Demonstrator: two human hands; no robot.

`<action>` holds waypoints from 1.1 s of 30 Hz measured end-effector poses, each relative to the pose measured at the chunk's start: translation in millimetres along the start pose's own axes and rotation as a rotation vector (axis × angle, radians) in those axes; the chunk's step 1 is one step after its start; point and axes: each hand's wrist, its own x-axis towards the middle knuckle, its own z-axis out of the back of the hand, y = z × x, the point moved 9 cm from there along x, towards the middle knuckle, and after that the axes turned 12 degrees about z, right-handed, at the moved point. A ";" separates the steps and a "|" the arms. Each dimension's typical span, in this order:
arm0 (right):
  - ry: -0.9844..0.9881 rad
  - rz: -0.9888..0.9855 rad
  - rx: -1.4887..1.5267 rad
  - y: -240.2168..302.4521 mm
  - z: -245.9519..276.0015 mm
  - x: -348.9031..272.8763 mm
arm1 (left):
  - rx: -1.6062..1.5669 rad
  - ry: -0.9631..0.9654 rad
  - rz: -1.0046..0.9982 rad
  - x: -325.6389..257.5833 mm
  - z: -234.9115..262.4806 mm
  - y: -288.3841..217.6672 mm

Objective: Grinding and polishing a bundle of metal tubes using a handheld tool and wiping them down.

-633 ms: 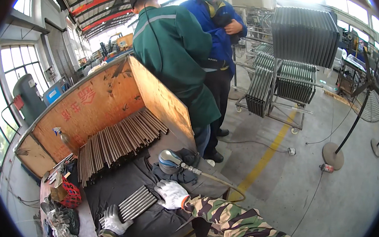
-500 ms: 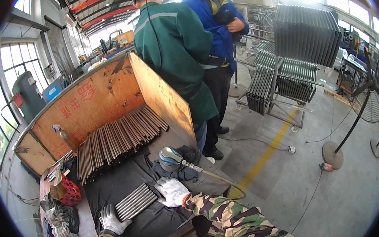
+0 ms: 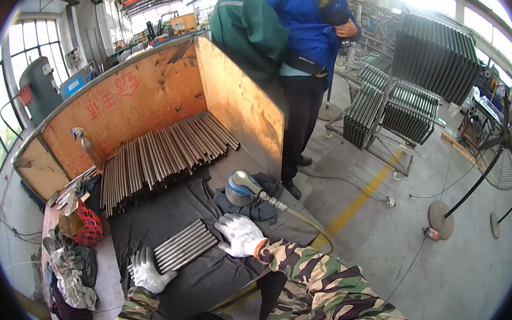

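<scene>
A row of several short grey metal tubes [image 3: 186, 246] lies side by side on a black cloth [image 3: 198, 282] in front of me. My left hand [image 3: 149, 273], in a white glove, rests at the tubes' near-left ends, fingers stretched out and touching them. By their far-right ends lies my right hand [image 3: 241, 236], also gloved in white, its fingers extended on the cloth beside the tubes. Neither hand is wrapped round anything. Just beyond the right hand, a blue-and-grey air sander [image 3: 242, 186] with a hose sits on a crumpled dark cloth [image 3: 264, 206].
Long brown tubes [image 3: 166, 153] are piled against a wooden screen [image 3: 140, 100] at the back. A spray bottle [image 3: 87, 147] and plastic bags [image 3: 76, 266] are on the left. Two people [image 3: 306, 61] stand behind the screen. Racks of tubing [image 3: 435, 60] and a floor fan [image 3: 500, 149] stand right.
My view has tilted down, so the bench and people appear higher. Both hands remain at the ends of the short tubes, with little visible change against them.
</scene>
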 end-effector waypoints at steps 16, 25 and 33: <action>0.017 0.001 -0.032 -3.0 -8.4 -2.5 | -0.057 -0.024 -0.023 -3.7 4.1 -7.5; 0.037 -0.002 -0.021 -3.1 -8.1 -2.5 | -0.025 -0.076 -0.030 -1.5 2.2 -8.4; 0.033 0.005 0.006 -3.6 -7.0 -1.1 | -0.036 -0.006 0.014 0.4 0.5 -5.8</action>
